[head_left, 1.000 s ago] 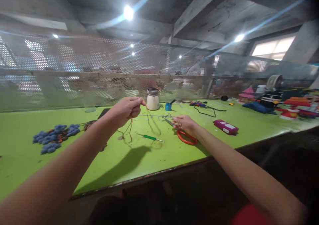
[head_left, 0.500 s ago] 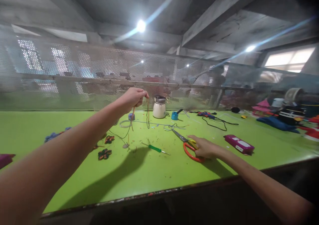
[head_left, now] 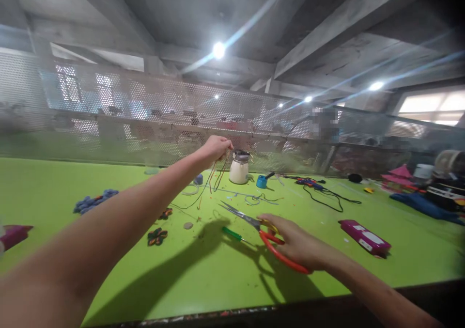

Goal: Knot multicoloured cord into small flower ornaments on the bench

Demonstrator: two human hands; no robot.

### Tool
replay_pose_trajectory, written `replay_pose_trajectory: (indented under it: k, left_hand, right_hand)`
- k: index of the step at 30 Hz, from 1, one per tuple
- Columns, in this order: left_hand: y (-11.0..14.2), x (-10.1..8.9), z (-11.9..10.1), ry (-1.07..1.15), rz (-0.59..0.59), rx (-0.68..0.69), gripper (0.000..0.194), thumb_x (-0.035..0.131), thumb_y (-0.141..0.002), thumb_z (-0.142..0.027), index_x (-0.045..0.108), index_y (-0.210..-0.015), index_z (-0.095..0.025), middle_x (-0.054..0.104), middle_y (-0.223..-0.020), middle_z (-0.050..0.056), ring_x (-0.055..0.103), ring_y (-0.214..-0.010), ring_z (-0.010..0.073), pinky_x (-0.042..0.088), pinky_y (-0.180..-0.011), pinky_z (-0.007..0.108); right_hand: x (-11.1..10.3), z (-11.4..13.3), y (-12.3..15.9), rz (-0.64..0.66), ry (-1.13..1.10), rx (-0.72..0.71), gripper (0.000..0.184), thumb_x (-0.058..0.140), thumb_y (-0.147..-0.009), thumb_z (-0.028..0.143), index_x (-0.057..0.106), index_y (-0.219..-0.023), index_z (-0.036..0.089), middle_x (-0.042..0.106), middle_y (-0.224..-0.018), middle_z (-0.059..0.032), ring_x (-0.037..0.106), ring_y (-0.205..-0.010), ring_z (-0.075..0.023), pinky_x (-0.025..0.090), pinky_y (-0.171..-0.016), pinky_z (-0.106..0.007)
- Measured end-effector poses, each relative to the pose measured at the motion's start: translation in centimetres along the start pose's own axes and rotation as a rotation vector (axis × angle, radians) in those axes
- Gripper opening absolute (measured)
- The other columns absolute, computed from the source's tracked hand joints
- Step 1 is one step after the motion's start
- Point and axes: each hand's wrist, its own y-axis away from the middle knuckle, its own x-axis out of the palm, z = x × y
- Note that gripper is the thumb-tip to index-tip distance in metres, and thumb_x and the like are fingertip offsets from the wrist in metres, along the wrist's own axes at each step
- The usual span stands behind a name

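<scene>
My left hand (head_left: 215,148) is raised above the green table (head_left: 65,182) and pinches thin orange and dark cords (head_left: 214,179) that dangle from it toward the tabletop. My right hand (head_left: 298,243) grips the red handles of a pair of scissors (head_left: 267,238) and holds them lifted over the table, blades slightly apart and pointing left toward the cords. A green-handled tool (head_left: 232,234) lies on the table just below the blades.
A white jar (head_left: 239,169) and a small blue cup (head_left: 261,180) stand at the back by the perforated screen (head_left: 109,110). Knotted flower pieces (head_left: 157,236), a blue pile (head_left: 92,202), black cable (head_left: 327,195) and a magenta box (head_left: 364,235) lie around.
My right hand has closed on the scissors and lifted them off the table, toward me. My left hand has risen farther back with the cords.
</scene>
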Motion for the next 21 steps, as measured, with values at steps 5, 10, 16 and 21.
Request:
replay_pose_trajectory:
  k: [5, 10, 16, 21]
  left_hand:
    - [0.1, 0.8, 0.1, 0.018, -0.04, -0.005, 0.027, 0.044, -0.085, -0.008, 0.052, -0.06, -0.013, 0.029, -0.037, -0.009, 0.027, -0.032, 0.0043, 0.017, -0.039, 0.021]
    - [0.2, 1.4, -0.1, 0.027, -0.071, -0.008, 0.029, 0.043, -0.085, -0.007, 0.052, -0.058, -0.013, 0.03, -0.036, -0.008, 0.028, -0.031, 0.0049, 0.019, -0.039, 0.021]
    - [0.4, 2.1, -0.7, 0.033, -0.075, -0.016, 0.031, 0.044, -0.085, -0.007, 0.052, -0.056, -0.014, 0.029, -0.036, -0.008, 0.028, -0.032, 0.0055, 0.02, -0.04, 0.022]
    - [0.5, 2.1, -1.2, 0.035, -0.083, -0.022, 0.032, 0.043, -0.086, -0.008, 0.051, -0.056, -0.014, 0.029, -0.037, -0.008, 0.028, -0.033, 0.0056, 0.018, -0.041, 0.022]
  right_hand:
    - [2.6, 3.3, -3.0, -0.066, -0.068, 0.01, 0.043, 0.058, -0.072, 0.025, 0.055, -0.115, 0.019, 0.061, -0.111, -0.0116, 0.058, -0.096, -0.0249, 0.044, -0.077, -0.032]
    - [4.3, 4.1, -5.3, -0.131, -0.068, 0.095, 0.043, 0.062, -0.071, 0.048, 0.057, -0.101, 0.018, 0.064, -0.091, -0.0087, 0.059, -0.08, -0.0228, 0.041, -0.064, -0.029]
    - [5.3, 5.0, -6.5, -0.17, -0.041, 0.081, 0.051, 0.058, -0.072, 0.058, 0.056, -0.105, 0.019, 0.064, -0.094, -0.0099, 0.059, -0.082, -0.0235, 0.04, -0.065, -0.029]
    - [5.6, 5.0, -4.6, -0.129, -0.054, 0.056, 0.044, 0.057, -0.073, 0.059, 0.056, -0.095, 0.021, 0.065, -0.087, -0.0071, 0.059, -0.075, -0.0218, 0.039, -0.061, -0.028]
